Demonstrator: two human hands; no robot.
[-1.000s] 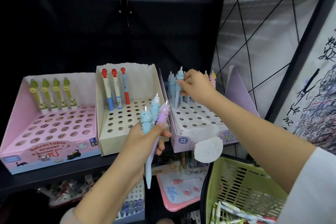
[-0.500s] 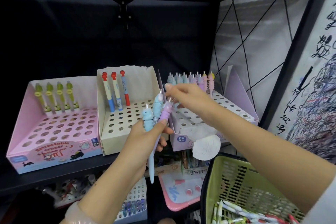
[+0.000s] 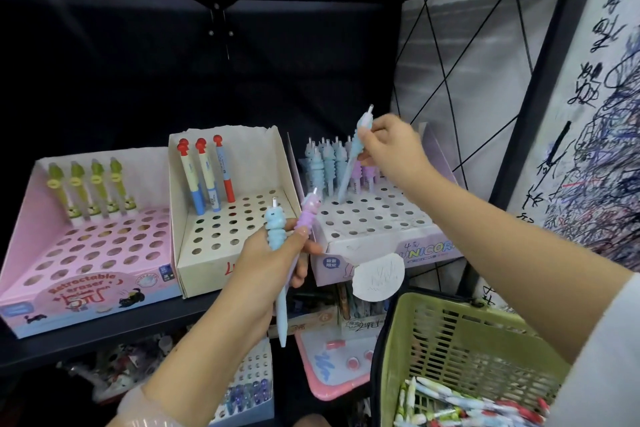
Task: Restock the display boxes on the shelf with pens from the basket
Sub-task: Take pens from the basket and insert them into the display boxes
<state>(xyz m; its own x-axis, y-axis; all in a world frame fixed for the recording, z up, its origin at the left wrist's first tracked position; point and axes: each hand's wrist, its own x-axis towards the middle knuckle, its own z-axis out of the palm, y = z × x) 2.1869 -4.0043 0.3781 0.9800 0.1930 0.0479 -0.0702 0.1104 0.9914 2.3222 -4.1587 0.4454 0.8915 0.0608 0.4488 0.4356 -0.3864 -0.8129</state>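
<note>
Three boxes on shelf (image 3: 104,336): pink box (image 3: 86,270) far left of fingers, cream box (image 3: 221,236) just left of left hand (image 3: 273,263), which grips 2 pens (image 3: 287,236), blue + purple. Right hand (image 3: 394,149) pinches blue pen (image 3: 351,159), tilted, tip at a hole in unicorn box (image 3: 381,222), below fingers. Basket (image 3: 460,350) w/ more pens lower right.

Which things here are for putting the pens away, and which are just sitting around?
For the job: blue pen in right hand; two pens in left hand; unicorn box; green basket.
Just there: pink eraser box; cream box; scribbled paper.
</note>
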